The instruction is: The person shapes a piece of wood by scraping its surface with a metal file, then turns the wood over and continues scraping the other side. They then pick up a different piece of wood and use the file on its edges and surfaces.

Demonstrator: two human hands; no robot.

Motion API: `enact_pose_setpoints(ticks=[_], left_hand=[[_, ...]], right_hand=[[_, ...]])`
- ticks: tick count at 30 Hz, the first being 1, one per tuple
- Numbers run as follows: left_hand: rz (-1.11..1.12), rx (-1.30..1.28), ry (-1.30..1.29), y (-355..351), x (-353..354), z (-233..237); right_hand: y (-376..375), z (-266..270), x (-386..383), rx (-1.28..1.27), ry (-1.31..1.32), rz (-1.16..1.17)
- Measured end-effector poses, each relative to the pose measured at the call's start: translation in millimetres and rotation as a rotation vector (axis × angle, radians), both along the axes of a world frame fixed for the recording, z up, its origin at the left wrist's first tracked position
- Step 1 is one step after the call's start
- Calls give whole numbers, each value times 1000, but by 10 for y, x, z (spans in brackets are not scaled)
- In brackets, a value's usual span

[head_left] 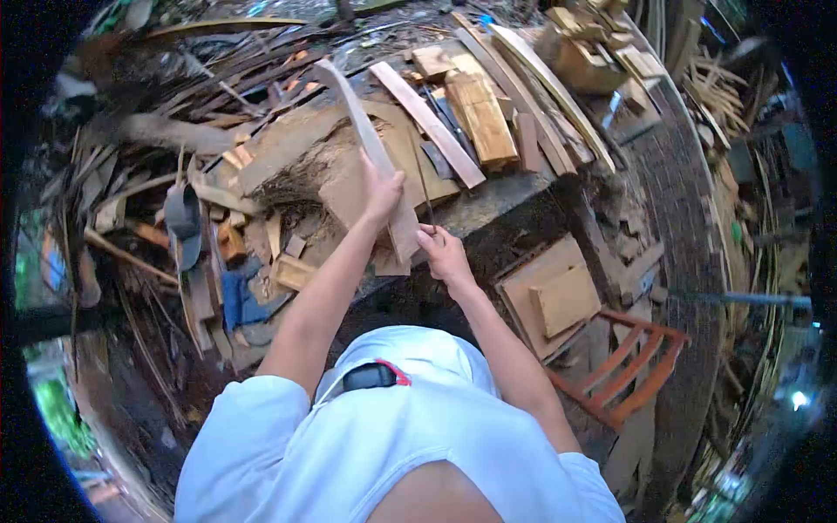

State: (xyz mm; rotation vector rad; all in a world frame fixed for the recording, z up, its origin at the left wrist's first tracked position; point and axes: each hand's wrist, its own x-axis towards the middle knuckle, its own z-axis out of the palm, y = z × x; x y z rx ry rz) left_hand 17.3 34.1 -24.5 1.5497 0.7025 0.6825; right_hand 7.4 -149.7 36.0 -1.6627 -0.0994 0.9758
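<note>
Nearest the camera: white shirt (418, 436), with a dark item (369, 376), red along one edge, at its front; cannot tell whether tucked in a pocket or merely lying against the cloth. Beyond, left hand (382, 187) closed around the lower half of a curved plank (353, 109), fingers wrapped over the edge; plank slanted up and leftward above the cluttered bench (501, 205). Right hand (446, 254) just beside the plank's lower end, thumb and fingers pinching a thin dark rod (424, 179), pointed away from the body; contact with the plank impossible to tell. At upper right, a box-like wooden holder (575, 68), with short wood pieces (602, 28) heaped at its top; cannot tell whether inside or stacked on a solid block. Below the bench at right, flat board (571, 253) bearing a thick wooden block (565, 301); alongside, reddish slatted frame (632, 366), tilted. On the bench, right of the plank, pale straight board (427, 126) and yellowish block (479, 118), near each other. At left, grey cap-shaped item (182, 222) hanging above blue cloth (244, 298) among offcuts.
</note>
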Motion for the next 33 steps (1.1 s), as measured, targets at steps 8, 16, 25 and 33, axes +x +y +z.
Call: enact_pose_setpoints(ticks=[8, 16, 25, 33], left_hand=[[122, 140, 188, -291, -422, -172], [160, 692, 304, -713, -1248, 568], [-57, 1053, 696, -922, -1463, 533], [4, 1111, 812, -644, -1316, 499]], right_hand=[[-267, -708, 416, 113, -877, 85], [-669, 96, 283, 24, -1013, 585], [-767, 101, 238, -41, -1245, 795], [-506, 58, 338, -92, -1286, 794]])
